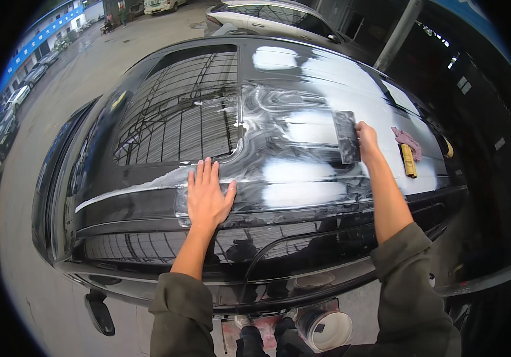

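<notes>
A black car's roof [303, 143] spreads in front of me, streaked with milky white residue and large pale patches. My left hand [207, 199] lies flat on the near side of the roof, fingers stretched out, by the corner of the dark glass sunroof [178, 113]. Some wet, whitish film shows around its palm. In my right hand [367, 140] is the edge of a dark rectangular sanding block [345, 135], which rests against the roof with white smears on its face. Its underside is hidden.
On the roof to the right lie a yellow, bar-shaped block [409, 161] and a pink cloth [406, 141]. A white bucket [330, 330] stands by my feet. The car's side mirror [99, 312] sticks out at lower left. Beyond the roof is a silver car [279, 19], near a post [399, 35].
</notes>
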The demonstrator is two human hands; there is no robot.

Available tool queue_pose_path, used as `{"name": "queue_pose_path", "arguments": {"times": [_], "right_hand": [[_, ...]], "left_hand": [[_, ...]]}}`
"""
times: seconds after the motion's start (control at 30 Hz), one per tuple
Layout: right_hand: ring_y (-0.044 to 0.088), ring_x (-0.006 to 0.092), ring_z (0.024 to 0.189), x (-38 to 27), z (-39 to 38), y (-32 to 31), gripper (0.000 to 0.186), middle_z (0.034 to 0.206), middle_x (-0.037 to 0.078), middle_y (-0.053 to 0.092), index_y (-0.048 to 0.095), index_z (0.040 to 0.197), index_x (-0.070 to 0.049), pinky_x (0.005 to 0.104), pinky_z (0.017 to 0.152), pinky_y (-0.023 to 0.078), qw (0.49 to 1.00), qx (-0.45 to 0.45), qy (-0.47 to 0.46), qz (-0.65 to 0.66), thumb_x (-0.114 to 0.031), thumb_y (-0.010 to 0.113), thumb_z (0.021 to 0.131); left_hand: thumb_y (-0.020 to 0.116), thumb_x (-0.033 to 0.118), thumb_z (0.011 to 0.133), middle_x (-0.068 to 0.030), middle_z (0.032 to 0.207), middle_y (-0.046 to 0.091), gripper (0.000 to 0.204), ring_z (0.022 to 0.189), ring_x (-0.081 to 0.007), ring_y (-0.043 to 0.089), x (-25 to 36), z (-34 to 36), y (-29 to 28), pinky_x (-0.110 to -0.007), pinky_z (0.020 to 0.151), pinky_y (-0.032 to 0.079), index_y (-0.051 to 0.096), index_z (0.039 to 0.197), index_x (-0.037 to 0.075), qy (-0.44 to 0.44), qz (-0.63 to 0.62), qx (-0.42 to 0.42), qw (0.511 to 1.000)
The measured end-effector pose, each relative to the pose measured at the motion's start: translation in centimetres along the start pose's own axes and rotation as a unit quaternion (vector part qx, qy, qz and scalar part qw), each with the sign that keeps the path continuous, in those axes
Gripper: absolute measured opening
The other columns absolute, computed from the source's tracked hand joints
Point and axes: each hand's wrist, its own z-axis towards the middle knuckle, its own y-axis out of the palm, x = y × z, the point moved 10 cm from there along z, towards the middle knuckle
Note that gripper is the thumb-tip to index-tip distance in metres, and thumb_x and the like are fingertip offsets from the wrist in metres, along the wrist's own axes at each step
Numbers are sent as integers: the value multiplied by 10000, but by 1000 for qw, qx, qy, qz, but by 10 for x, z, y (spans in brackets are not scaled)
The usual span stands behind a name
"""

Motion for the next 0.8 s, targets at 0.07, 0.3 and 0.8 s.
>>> {"name": "queue_pose_path", "arguments": {"times": [0.07,0.3,0.8], "right_hand": [[673,206,869,13,-41,83,300,998,70,724,687,1049,-74,384,791,553,982,-79,63,159,-351,579,1011],[769,226,874,-2,-152,214,289,1040,106,778,713,1143,-5,412,784,656,943,-239,148,179,-128,832,910],[754,276,907,-2,-150,266,261,1081,163,754,654,1247,23,431,821,639,918,-282,145,237,-94,626,1015]], "left_hand": [[550,481,1030,-188,1677,405,714,1593,-324,299,-12,-4,-6,-487,1310,190,492,1542,-15,-12,12,-1,1000],[543,484,1032,-180,1686,392,725,1598,-314,290,-17,-6,-9,-487,1317,178,470,1558,-9,-19,31,-15,999],[509,522,1032,-184,1691,381,756,1594,-323,293,-16,-5,-5,-500,1320,158,463,1561,-17,-16,28,-17,999]]}}
